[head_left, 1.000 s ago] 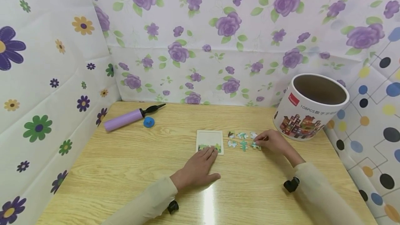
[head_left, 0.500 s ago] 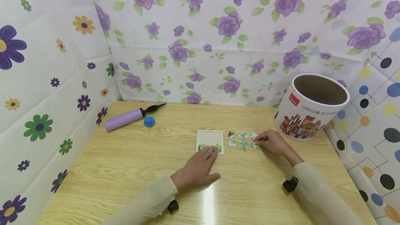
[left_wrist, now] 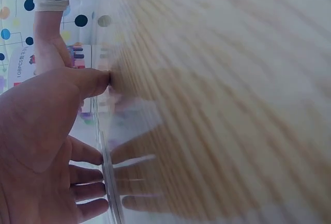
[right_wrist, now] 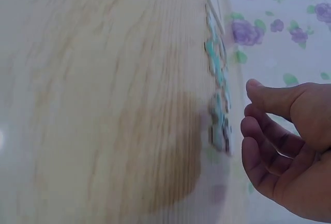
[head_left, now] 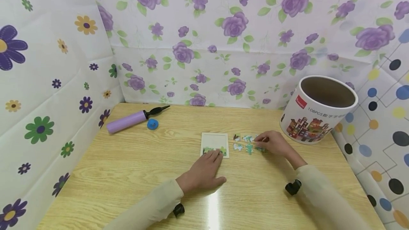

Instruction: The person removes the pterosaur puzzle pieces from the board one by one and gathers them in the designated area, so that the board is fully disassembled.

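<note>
In the head view, the left hand lies with straight fingers across the lower edge of a pale square puzzle board. Green puzzle pieces fill part of the board's bottom, partly under the fingertips. From the left wrist view, the thumb of that left hand touches the table. Right of the board, loose jigsaw pieces lie in two rows. Over the rightmost ones hovers the right hand, hiding some. The right wrist view shows this right hand with loosely curled fingers above the pieces, nothing visible between thumb and forefinger.
A large white bucket with printed blocks stands at the back right of the wooden table. At the back left lie a purple hand pump and a small blue toy. Patterned cloth encloses the back and sides.
My right hand has moved slightly left and up from the lower right piece, over the right end of the rows. The left hand has stayed on the board.
</note>
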Motion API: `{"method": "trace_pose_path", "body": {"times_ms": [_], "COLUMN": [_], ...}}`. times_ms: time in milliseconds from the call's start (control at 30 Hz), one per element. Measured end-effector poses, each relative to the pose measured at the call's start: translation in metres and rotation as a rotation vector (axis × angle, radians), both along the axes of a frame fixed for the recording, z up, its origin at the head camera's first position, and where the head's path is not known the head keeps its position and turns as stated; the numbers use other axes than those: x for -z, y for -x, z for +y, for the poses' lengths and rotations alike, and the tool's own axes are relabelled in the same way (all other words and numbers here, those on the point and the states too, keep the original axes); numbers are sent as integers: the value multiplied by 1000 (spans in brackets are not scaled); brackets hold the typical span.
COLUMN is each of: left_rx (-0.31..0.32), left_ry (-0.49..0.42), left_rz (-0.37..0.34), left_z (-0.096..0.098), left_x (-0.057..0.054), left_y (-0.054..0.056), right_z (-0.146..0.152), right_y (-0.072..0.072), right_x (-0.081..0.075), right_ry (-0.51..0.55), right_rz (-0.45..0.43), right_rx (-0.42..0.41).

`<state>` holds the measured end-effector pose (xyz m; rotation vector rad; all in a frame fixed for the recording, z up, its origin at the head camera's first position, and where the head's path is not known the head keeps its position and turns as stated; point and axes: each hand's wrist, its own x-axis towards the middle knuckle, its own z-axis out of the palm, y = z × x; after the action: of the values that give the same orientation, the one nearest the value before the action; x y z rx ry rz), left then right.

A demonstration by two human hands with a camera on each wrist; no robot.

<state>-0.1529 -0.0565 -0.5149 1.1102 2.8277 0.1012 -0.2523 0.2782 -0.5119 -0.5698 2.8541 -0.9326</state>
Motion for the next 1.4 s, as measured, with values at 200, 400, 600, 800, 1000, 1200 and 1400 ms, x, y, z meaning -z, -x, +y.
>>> {"method": "trace_pose_path", "body": {"times_ms": [200,400,600,800,1000,1200,1400], "left_rx": [7,-13,-27,-17,4,18,16], "left_ry": [12,18,14,23,38,-9,1], "left_rz": [15,7,-27,-40,-41,-54,-53], "left_z": [3,8,12,11,9,7,7], "left_x": [0,-1,0,-3,-1,-1,2], "left_y": [1,1,-2,-6,-8,-10,-9], "right_z": [-24,-51,-72,-91,-111,-132,-148], "right_y": [1,5,10,15,20,21,21], "right_x": [-4,-10,-13,-13,-13,-12,-7], "right_ry": [13,39,62,58,54,41,28], "right_rz": [1,10,-5,-39,-59,-67,-63], "right_rx": [-44,-89,-149,-161,-208,-262,-294]}}
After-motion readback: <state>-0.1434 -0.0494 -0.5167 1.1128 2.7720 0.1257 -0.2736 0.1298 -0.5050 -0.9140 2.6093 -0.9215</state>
